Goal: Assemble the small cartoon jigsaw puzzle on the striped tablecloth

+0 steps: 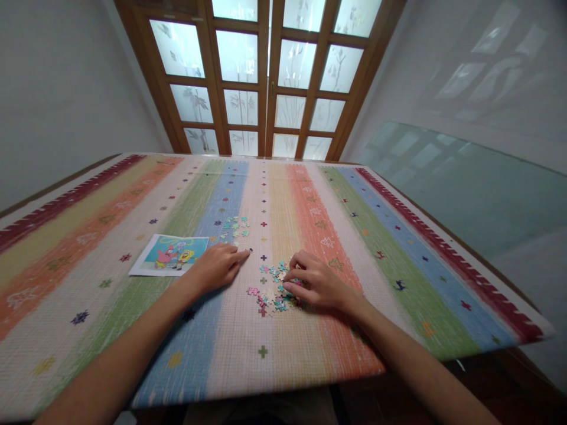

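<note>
My left hand (220,264) rests low over the cloth with its index finger stretched out. At that fingertip lies a small dark-and-white bit (251,251), perhaps a puzzle piece. My right hand (313,280) is over a loose pile of jigsaw puzzle pieces (280,303), its fingers bent and apart, touching the pile's right side. Pink, teal and multicoloured pieces show there; some are hidden under the hand. Beyond my left hand, several pale green and teal puzzle pieces (236,226) are spread out. A printed cartoon picture (170,257) lies left of my left hand, its right edge partly covered.
A striped tablecloth (263,330) in many colours covers the table, whose near edge is close to my body. Wooden doors with frosted panes (266,82) stand behind the far edge. At the right, a glass panel (465,177) leans near the white wall.
</note>
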Motion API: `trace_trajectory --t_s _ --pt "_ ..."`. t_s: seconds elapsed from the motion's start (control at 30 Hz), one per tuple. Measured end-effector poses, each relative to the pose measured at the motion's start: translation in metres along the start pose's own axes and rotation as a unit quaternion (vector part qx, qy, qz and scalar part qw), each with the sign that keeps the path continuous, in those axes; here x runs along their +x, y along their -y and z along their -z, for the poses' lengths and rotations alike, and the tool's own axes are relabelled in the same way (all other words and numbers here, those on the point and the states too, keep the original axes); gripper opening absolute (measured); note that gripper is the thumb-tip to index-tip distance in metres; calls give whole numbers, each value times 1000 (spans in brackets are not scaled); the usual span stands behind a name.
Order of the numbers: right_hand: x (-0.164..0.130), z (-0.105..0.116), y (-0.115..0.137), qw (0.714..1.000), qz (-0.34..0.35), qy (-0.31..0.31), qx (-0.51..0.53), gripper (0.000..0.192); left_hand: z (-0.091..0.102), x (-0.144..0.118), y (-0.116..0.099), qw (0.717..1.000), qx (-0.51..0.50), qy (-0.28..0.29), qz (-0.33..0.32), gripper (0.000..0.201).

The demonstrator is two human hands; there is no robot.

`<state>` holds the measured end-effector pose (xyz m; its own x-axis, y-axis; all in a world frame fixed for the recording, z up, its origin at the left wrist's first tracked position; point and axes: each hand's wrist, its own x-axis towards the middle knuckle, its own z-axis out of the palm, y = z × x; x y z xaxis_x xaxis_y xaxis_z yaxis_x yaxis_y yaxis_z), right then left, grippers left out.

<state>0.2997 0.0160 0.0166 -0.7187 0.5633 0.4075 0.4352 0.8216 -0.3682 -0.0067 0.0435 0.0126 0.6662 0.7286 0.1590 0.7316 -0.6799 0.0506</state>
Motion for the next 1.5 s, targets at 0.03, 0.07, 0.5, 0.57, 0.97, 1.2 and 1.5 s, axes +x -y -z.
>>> trace_trajectory --t_s 0.03,0.07,0.5,0.57,0.97,1.2,1.5 --pt "0 0 0 1000 1 -3 1 32 -1 0 1 1000 15 -3 11 37" --pt "0 0 1 1000 3 -6 2 32 -3 0 1 999 26 -3 20 38" --pt "0 0 0 1000 -1 -3 -2 30 -1 1 2 998 41 -21 41 40" --pt "0 0 -1 1000 2 -8 -1 30 1 0 5 998 38 -34 47 37" --pt "0 1 1 1000 -1 2 -1 30 7 -3 12 997 33 -27 72 27" --pt "0 2 0 1000 -5 5 -8 29 7 -4 13 996 24 -38 72 26" --pt "1 0 0 1000 -25 -5 -18 26 3 3 -23 995 -81 -46 -23 32"
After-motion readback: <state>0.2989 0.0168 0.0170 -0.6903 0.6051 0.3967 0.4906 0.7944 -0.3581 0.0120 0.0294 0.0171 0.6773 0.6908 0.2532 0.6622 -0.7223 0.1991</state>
